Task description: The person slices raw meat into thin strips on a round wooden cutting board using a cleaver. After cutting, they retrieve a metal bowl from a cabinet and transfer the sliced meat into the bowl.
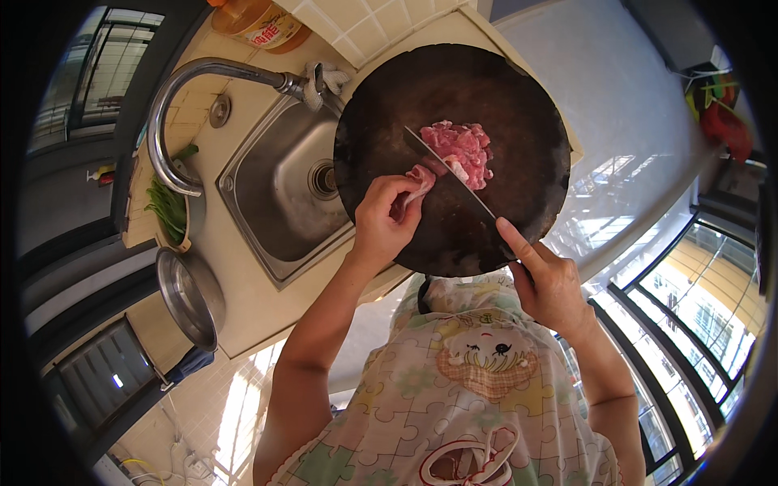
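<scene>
A round dark chopping board (389,109) lies beside the sink and partly over its edge. On it sits a heap of sliced raw pink meat (459,152). My left hand (386,215) pinches a strip of raw meat (418,185) at the near side of the heap. My right hand (547,282) grips a kitchen knife (462,182) by its handle, the index finger laid along the spine. The blade slants across the board between the heap and the strip, its tip pointing away to the left. Most of the handle is hidden in my palm.
To the left are a stainless steel sink (267,176) and a curved faucet (161,115) with a cloth (328,79) at its base. A metal basin (188,297) and a container of green vegetables (167,209) stand on the counter. An oil bottle (261,27) stands behind.
</scene>
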`<state>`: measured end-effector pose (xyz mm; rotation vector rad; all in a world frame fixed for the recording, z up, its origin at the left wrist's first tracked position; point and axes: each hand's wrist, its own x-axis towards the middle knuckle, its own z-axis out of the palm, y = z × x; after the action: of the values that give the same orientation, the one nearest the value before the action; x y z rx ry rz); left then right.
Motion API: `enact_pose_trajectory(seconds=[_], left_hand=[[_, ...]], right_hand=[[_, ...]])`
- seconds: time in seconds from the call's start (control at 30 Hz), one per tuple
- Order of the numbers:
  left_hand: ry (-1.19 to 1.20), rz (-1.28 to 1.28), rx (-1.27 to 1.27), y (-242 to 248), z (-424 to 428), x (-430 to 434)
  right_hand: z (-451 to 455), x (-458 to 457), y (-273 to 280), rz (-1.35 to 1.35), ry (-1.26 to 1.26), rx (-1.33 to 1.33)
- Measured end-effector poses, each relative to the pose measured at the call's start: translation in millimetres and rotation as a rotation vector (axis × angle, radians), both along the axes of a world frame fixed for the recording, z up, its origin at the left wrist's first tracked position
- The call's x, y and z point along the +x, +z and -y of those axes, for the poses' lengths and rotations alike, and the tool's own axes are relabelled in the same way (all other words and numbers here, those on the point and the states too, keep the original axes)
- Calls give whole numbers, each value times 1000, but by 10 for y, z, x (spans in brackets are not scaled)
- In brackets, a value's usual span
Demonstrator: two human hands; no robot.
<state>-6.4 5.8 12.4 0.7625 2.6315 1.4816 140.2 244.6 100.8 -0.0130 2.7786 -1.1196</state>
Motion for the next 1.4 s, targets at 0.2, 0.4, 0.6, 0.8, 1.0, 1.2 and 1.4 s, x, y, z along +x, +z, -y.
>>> enact_pose_trajectory(seconds=[0.2,0.4,0.6,0.8,1.0,1.2,1.4], left_hand=[[135,-136,20,33,-21,-2],[-8,-227,29,-116,-81,-121],[-8,-159,48,-162,-86,-142],[-31,-120,69,-160,-74,-179],[-54,-167,77,-186,-51,-209],[-64,-188,113,-202,-55,-214],[-28,-96,128,-172,-26,-143]], right_hand=[[13,-40,42,-6,29,106],[72,39,65,6,160,327],[115,34,131,198,300,397],[115,-81,141,168,294,344],[331,-483,-47,147,305,361],[715,-978,-290,-136,207,295],[164,-229,14,207,180,292]])
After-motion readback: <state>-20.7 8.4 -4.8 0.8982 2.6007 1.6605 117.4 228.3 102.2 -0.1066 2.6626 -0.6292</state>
